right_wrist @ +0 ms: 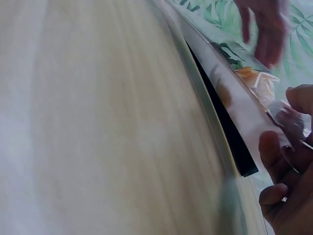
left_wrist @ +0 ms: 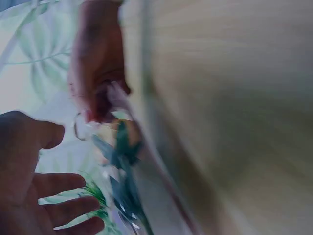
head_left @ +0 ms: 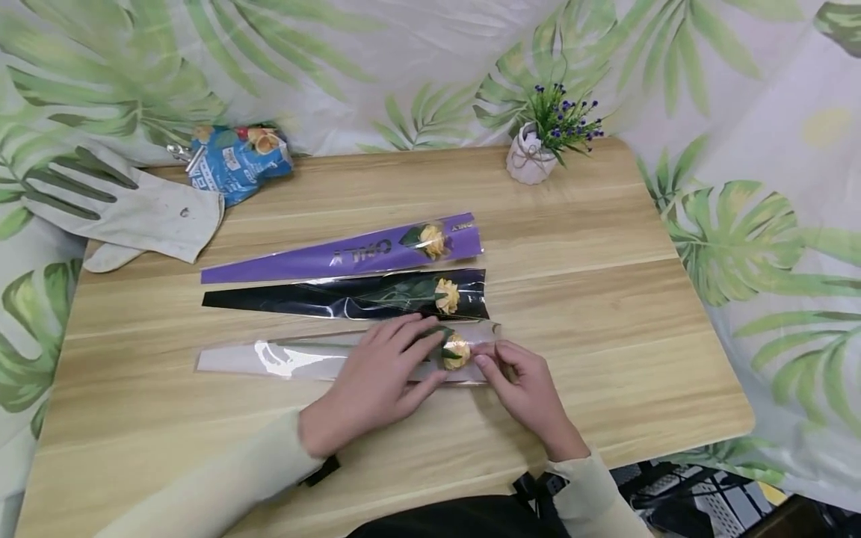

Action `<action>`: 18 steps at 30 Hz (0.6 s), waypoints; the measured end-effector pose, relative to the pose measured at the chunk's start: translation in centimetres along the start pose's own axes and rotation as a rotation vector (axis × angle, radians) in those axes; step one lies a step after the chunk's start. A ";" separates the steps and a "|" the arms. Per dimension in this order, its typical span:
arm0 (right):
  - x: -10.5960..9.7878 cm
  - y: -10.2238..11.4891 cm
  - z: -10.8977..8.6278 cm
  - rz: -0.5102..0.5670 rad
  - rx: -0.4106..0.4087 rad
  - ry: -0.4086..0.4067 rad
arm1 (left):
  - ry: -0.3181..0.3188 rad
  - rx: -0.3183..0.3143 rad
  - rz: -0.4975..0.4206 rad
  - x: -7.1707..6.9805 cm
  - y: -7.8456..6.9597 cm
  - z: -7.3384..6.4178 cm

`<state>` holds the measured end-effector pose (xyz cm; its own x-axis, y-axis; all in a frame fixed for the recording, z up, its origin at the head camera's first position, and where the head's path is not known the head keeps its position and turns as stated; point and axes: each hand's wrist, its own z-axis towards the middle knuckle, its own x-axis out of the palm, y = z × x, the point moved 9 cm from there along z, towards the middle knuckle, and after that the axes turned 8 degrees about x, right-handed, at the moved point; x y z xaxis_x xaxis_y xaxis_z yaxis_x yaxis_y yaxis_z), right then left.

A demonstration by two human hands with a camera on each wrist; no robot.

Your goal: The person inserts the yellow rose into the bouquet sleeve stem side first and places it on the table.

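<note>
Three wrapped yellow flowers lie in a row on the wooden table [head_left: 646, 329]. Nearest me is a whitish, clear-fronted flower sleeve [head_left: 229, 359] with a yellow flower [head_left: 457, 353] and green leaves inside. My left hand [head_left: 373, 377] lies over its middle, fingers extended toward the bloom; in the left wrist view its thumb and fingers are spread. At the sleeve's wide right end, my right hand [head_left: 528, 385] pinches the film between thumb and fingers. Just beyond lie a black sleeve [head_left: 303, 300] and a purple sleeve [head_left: 289, 264], each holding a yellow flower.
Pale work gloves [head_left: 161, 213] hang over the table's left edge, near a crumpled blue packet [head_left: 235, 164]. A small white pot [head_left: 530, 158] with purple flowers stands at the back right. Leaf-patterned cloth [head_left: 417, 82] hangs behind the table.
</note>
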<state>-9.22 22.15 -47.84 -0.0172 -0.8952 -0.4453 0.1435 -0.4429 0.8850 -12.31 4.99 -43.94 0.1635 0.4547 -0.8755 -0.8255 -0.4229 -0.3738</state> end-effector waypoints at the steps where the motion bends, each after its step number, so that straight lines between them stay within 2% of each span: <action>1: 0.0 -0.3 0.1 -0.011 0.012 0.011 | 0.038 0.002 0.050 0.1 0.2 -1.1; 4: -0.3 -1.2 0.0 -0.034 0.058 0.019 | 0.167 -0.010 0.120 1.3 0.6 -3.8; 8: -1.3 -2.5 -0.5 -0.032 0.133 -0.017 | 0.273 -0.059 0.115 3.0 1.1 -5.7; 12: -1.6 -3.4 -0.8 -0.017 0.191 -0.021 | 0.281 -0.088 0.104 3.3 1.4 -6.4; 18: -1.8 -3.8 -0.8 -0.011 0.225 -0.017 | 0.256 -0.078 0.127 3.1 1.3 -6.2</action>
<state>-8.92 25.48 -50.48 -0.0347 -0.8899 -0.4548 -0.0816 -0.4510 0.8888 -9.55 1.01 -49.00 0.2005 0.1858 -0.9619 -0.8059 -0.5270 -0.2698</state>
